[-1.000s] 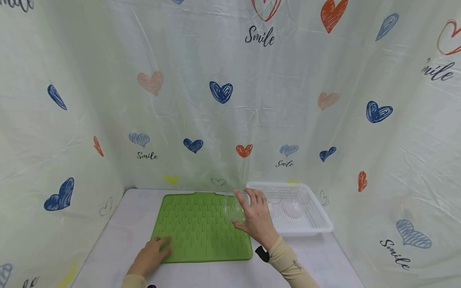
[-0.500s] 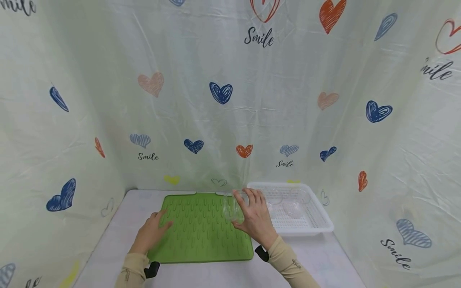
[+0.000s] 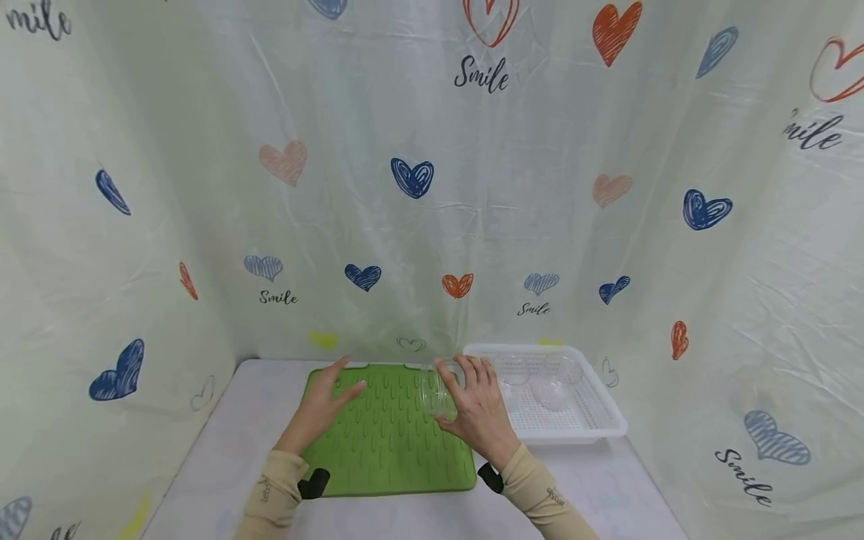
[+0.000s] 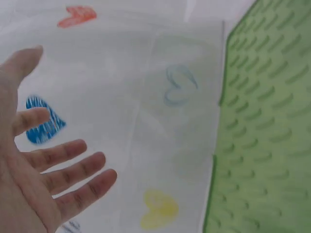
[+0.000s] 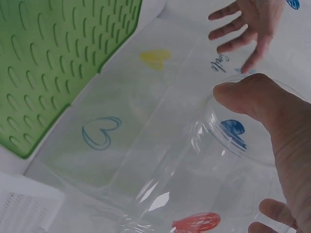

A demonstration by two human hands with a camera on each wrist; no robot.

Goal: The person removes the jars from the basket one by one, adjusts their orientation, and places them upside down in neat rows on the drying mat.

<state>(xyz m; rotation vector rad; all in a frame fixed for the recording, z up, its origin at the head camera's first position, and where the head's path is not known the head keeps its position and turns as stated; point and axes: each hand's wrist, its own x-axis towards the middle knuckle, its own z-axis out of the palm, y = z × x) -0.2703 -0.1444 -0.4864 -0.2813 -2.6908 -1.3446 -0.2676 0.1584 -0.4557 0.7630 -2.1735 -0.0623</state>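
My right hand point(image 3: 482, 409) grips a clear, see-through jar point(image 3: 428, 390), thumb and fingers spread around it. The jar lies sideways in the air over the right part of a green ridged mat point(image 3: 385, 457). Its round rim and shiny wall fill much of the right wrist view, with my thumb point(image 5: 248, 94) against the rim. My left hand point(image 3: 316, 411) is over the mat's left side, its fingers apart and holding nothing. In the left wrist view its palm and spread fingers show beside the mat.
A white perforated basket point(image 3: 610, 421) stands right of the mat, with several clear containers point(image 3: 552, 390) in it. A white cloth point(image 3: 580, 480) covers the table. Behind and at both sides hangs a pale curtain point(image 3: 337, 187) printed with hearts.
My left hand has risen from the mat's near left corner and moved forward and right over the mat. The right hand and the jar have stayed nearly in place.
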